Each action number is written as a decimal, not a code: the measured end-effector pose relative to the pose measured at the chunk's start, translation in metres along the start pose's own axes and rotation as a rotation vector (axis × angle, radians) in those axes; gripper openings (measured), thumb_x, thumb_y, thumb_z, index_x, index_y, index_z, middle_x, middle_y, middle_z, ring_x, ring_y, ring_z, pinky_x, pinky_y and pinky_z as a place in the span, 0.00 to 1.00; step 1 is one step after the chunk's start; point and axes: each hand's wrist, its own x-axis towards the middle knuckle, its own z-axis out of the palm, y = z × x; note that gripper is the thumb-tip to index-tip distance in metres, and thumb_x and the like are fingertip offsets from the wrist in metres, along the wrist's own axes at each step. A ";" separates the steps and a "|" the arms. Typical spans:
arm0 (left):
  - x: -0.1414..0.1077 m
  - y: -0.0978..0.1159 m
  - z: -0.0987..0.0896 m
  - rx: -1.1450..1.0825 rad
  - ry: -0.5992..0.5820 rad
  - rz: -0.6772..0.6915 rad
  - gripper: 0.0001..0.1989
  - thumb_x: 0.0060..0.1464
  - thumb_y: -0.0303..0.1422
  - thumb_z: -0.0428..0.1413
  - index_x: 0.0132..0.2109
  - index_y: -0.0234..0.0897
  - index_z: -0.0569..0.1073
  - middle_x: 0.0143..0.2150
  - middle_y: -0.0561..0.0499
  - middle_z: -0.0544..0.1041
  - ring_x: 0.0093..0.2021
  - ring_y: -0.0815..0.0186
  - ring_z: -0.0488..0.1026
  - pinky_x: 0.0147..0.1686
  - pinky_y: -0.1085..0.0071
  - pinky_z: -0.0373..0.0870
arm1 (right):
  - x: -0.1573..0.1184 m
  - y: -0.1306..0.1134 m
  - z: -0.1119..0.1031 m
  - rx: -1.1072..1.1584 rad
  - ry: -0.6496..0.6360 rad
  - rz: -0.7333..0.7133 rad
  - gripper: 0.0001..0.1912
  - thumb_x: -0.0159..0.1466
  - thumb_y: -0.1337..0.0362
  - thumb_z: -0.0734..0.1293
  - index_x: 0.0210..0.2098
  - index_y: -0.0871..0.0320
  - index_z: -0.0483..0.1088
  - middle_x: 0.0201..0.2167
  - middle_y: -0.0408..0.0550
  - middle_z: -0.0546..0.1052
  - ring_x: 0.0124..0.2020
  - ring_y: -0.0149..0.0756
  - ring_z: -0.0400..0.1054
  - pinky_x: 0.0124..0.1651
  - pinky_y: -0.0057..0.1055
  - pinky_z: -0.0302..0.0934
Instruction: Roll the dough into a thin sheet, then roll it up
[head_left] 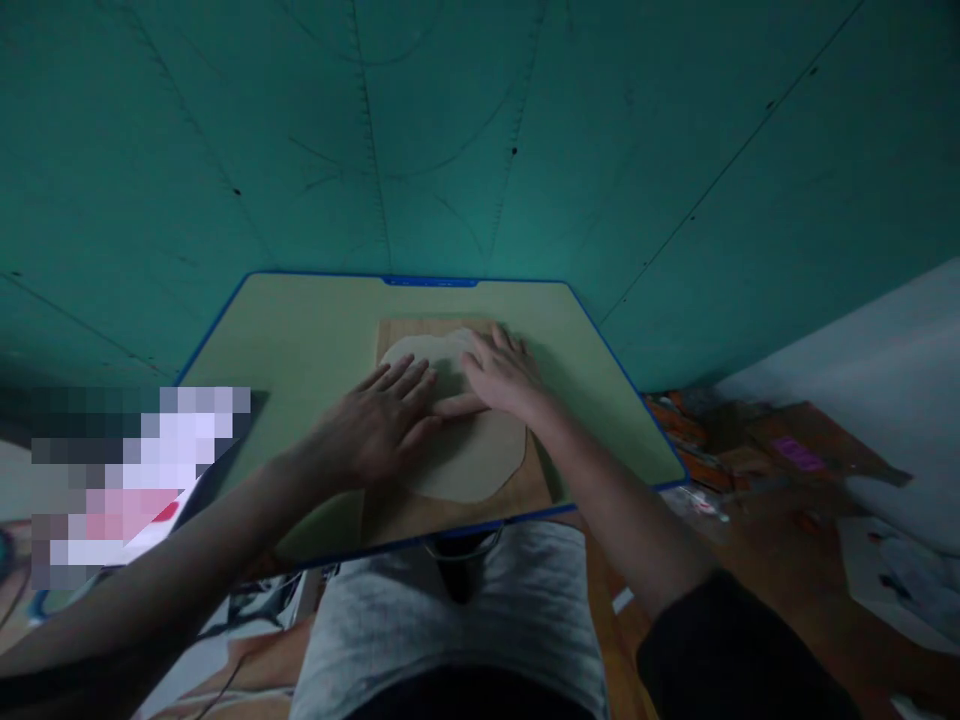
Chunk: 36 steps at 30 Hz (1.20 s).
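Dough sheet lies on wooden board, atop pale green table. Our left hand and right hand spread palm down, fingers extended, over rolling pin — no clenched grasp that we can see. We judge dough soft, light, easily torn — best lifted by broad edge on flat fingers. Pin likely stiff, rolls freely; we press near its ends.

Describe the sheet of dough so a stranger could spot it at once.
Below the green wall, find the blue-edged table; on it lies a wooden board. The sheet of dough lies on that board, partly covered by the left hand and right hand. Its paler, rounded, slightly wavy shape sets it apart from the straight-edged, browner board.
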 end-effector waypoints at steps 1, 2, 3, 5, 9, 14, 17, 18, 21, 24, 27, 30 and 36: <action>-0.002 0.002 -0.001 -0.005 -0.004 0.005 0.36 0.70 0.48 0.34 0.69 0.24 0.62 0.72 0.33 0.61 0.73 0.47 0.54 0.69 0.51 0.56 | 0.000 -0.002 0.001 -0.009 0.007 0.035 0.29 0.74 0.58 0.53 0.71 0.60 0.56 0.74 0.60 0.52 0.75 0.54 0.44 0.72 0.57 0.42; -0.007 0.007 -0.002 -0.015 0.000 0.014 0.35 0.70 0.48 0.34 0.69 0.24 0.61 0.72 0.32 0.61 0.73 0.47 0.55 0.69 0.51 0.56 | -0.005 -0.003 0.002 -0.020 0.005 0.032 0.30 0.74 0.58 0.55 0.72 0.62 0.55 0.74 0.62 0.51 0.75 0.54 0.43 0.73 0.56 0.40; -0.015 0.014 -0.004 -0.030 0.011 0.034 0.35 0.70 0.47 0.35 0.70 0.24 0.61 0.72 0.32 0.60 0.73 0.48 0.55 0.69 0.52 0.57 | -0.014 -0.002 0.004 -0.031 -0.003 -0.005 0.29 0.74 0.59 0.55 0.72 0.62 0.56 0.75 0.62 0.51 0.75 0.53 0.42 0.74 0.54 0.38; -0.037 0.031 -0.010 -0.077 0.046 0.098 0.33 0.70 0.45 0.38 0.71 0.24 0.57 0.73 0.32 0.58 0.73 0.50 0.56 0.69 0.54 0.58 | -0.041 0.001 0.006 -0.036 -0.001 -0.102 0.27 0.74 0.60 0.54 0.70 0.61 0.59 0.74 0.59 0.52 0.76 0.51 0.41 0.75 0.52 0.36; -0.078 0.057 -0.027 -0.191 0.103 0.172 0.34 0.68 0.38 0.45 0.75 0.30 0.46 0.74 0.37 0.57 0.74 0.54 0.53 0.69 0.56 0.60 | -0.098 0.008 0.007 -0.001 0.054 -0.214 0.27 0.76 0.56 0.52 0.70 0.55 0.60 0.73 0.55 0.56 0.75 0.48 0.44 0.74 0.52 0.41; -0.055 0.043 -0.031 -0.346 0.063 0.083 0.29 0.70 0.35 0.41 0.74 0.40 0.51 0.74 0.43 0.59 0.73 0.57 0.57 0.65 0.57 0.67 | -0.117 0.010 0.003 0.008 0.022 -0.254 0.28 0.76 0.56 0.53 0.71 0.59 0.58 0.73 0.61 0.55 0.75 0.50 0.45 0.74 0.53 0.42; -0.012 0.026 -0.015 -0.246 0.056 -0.127 0.29 0.71 0.42 0.40 0.70 0.30 0.61 0.73 0.35 0.59 0.74 0.48 0.52 0.69 0.45 0.56 | -0.099 0.008 -0.006 0.050 -0.071 -0.236 0.28 0.76 0.54 0.53 0.70 0.60 0.61 0.73 0.61 0.55 0.75 0.52 0.45 0.73 0.54 0.45; 0.000 0.022 -0.009 -0.218 0.040 -0.162 0.29 0.71 0.42 0.39 0.68 0.26 0.63 0.72 0.32 0.60 0.74 0.47 0.52 0.70 0.46 0.55 | -0.090 0.007 -0.008 0.070 -0.091 -0.218 0.28 0.76 0.54 0.53 0.70 0.60 0.60 0.74 0.61 0.54 0.75 0.52 0.46 0.72 0.54 0.47; 0.021 0.014 0.008 -0.147 0.043 -0.119 0.30 0.71 0.43 0.38 0.66 0.23 0.65 0.71 0.30 0.62 0.74 0.47 0.52 0.71 0.48 0.52 | -0.059 0.002 -0.011 0.089 -0.031 -0.156 0.28 0.76 0.57 0.52 0.71 0.61 0.57 0.74 0.62 0.52 0.75 0.52 0.45 0.72 0.53 0.47; 0.019 0.014 0.016 -0.099 0.098 -0.077 0.31 0.71 0.43 0.36 0.66 0.23 0.64 0.70 0.30 0.63 0.74 0.47 0.52 0.70 0.46 0.54 | -0.037 -0.002 -0.004 0.060 0.051 -0.117 0.28 0.75 0.59 0.53 0.71 0.62 0.57 0.75 0.62 0.50 0.75 0.51 0.43 0.73 0.52 0.41; 0.005 0.023 0.017 -0.075 0.111 -0.104 0.31 0.71 0.42 0.35 0.67 0.22 0.62 0.70 0.29 0.63 0.74 0.46 0.53 0.69 0.47 0.56 | -0.038 -0.002 0.007 0.043 0.022 -0.107 0.30 0.73 0.59 0.56 0.72 0.63 0.55 0.75 0.63 0.49 0.76 0.52 0.41 0.74 0.53 0.39; -0.012 0.039 0.013 -0.080 0.122 -0.064 0.30 0.71 0.40 0.36 0.69 0.21 0.59 0.72 0.30 0.59 0.75 0.48 0.49 0.70 0.49 0.55 | -0.062 -0.002 0.011 0.015 0.044 -0.148 0.31 0.72 0.60 0.56 0.72 0.63 0.54 0.75 0.61 0.48 0.76 0.52 0.39 0.74 0.54 0.35; -0.036 0.067 -0.004 -0.081 0.205 -0.008 0.32 0.70 0.44 0.42 0.70 0.22 0.57 0.73 0.28 0.56 0.75 0.48 0.48 0.70 0.50 0.55 | -0.114 -0.009 0.013 -0.004 0.162 -0.113 0.29 0.73 0.60 0.55 0.71 0.64 0.57 0.74 0.63 0.53 0.75 0.53 0.43 0.74 0.54 0.38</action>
